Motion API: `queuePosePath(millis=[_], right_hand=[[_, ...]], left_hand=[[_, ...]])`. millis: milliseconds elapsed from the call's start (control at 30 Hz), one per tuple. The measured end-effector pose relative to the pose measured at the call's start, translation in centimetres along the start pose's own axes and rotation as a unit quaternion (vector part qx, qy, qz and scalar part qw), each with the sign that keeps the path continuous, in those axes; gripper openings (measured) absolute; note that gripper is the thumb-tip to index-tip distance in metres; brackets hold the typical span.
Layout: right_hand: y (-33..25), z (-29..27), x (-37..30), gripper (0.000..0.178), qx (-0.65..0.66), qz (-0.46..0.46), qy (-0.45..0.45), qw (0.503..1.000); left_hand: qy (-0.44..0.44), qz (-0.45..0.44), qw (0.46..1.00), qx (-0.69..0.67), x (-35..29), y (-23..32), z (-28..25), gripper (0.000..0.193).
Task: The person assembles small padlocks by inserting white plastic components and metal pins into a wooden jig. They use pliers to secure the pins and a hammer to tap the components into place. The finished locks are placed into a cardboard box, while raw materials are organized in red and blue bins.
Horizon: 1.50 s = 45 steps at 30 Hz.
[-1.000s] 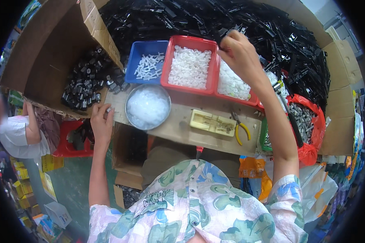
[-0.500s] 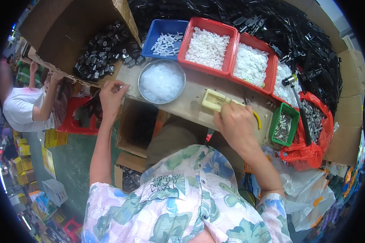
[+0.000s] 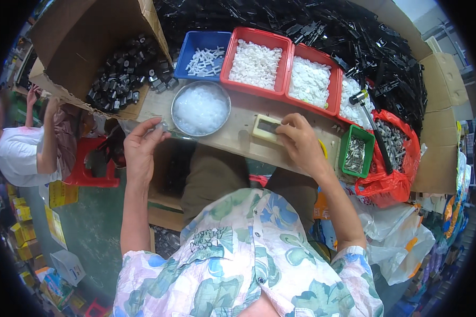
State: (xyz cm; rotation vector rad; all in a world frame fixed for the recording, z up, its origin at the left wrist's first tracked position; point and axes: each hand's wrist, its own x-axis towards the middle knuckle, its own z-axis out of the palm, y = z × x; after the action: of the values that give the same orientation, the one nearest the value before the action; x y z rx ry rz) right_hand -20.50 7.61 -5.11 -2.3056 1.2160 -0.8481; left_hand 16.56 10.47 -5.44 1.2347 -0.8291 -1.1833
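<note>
My left hand (image 3: 141, 148) is raised left of a round metal bowl (image 3: 228, 117) heaped with translucent white bits (image 3: 200, 108). Its thumb and fingertips pinch a small pale piece (image 3: 161, 127), too small to name. On the bench, my right hand (image 3: 301, 141) closes its fingertips on the right end of a cream block (image 3: 261, 133). A dark rectangle shows in the block's top; whether it is a recess or a part lying inside, I cannot make out. Yellow-handled pliers (image 3: 322, 150) lie partly hidden behind my right wrist.
Behind the bowl stand a blue bin (image 3: 181, 70) of white stems and red bins (image 3: 284, 79) of white pieces. Rightward are a green tray (image 3: 344, 153) of metal pins, a hammer (image 3: 378, 134) and a red bag (image 3: 407, 174). A cardboard box (image 3: 58, 87) holds black parts; a person (image 3: 24, 153) sits left.
The view has shifted slightly. My right hand has moved its grip at the block's right end, and the block's dark rectangle now shows. My left hand still pinches near the bowl.
</note>
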Motion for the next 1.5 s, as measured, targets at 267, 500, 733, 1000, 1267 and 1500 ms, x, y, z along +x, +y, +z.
queuePosePath(millis=[267, 500, 733, 1000, 1267, 1500], right_hand=[[0.5, 0.6, -0.5, 0.016, 0.018, 0.030, 0.010, 0.999], [-3.2, -0.2, 0.2, 0.025, 0.054, -0.008, 0.085, 0.995], [-3.6, 0.2, 0.8, 0.027, 0.076, -0.013, 0.043, 0.996], [0.5, 1.6, 1.7, 0.025, 0.040, 0.062, 0.077, 0.994], [0.7, 2.2, 1.6, 0.024, 0.028, 0.064, 0.045, 0.997], [1.2, 2.1, 1.5, 0.023, 0.035, 0.059, 0.046, 0.997]], left_hand=[[-0.109, -0.066, 0.992, -0.023, -2.4, -1.3, 6.4, 0.021], [-0.165, -0.125, 0.977, -0.052, -3.7, -2.2, 11.8, 0.020], [-0.180, -0.122, 0.975, -0.048, -3.2, -2.9, 14.8, 0.023], [-0.138, -0.015, 0.988, 0.071, 0.1, -4.8, 16.2, 0.022], [-0.160, 0.076, 0.955, 0.240, 0.8, -7.2, 17.0, 0.017], [-0.154, 0.085, 0.951, 0.253, 0.7, -6.9, 17.5, 0.012]])
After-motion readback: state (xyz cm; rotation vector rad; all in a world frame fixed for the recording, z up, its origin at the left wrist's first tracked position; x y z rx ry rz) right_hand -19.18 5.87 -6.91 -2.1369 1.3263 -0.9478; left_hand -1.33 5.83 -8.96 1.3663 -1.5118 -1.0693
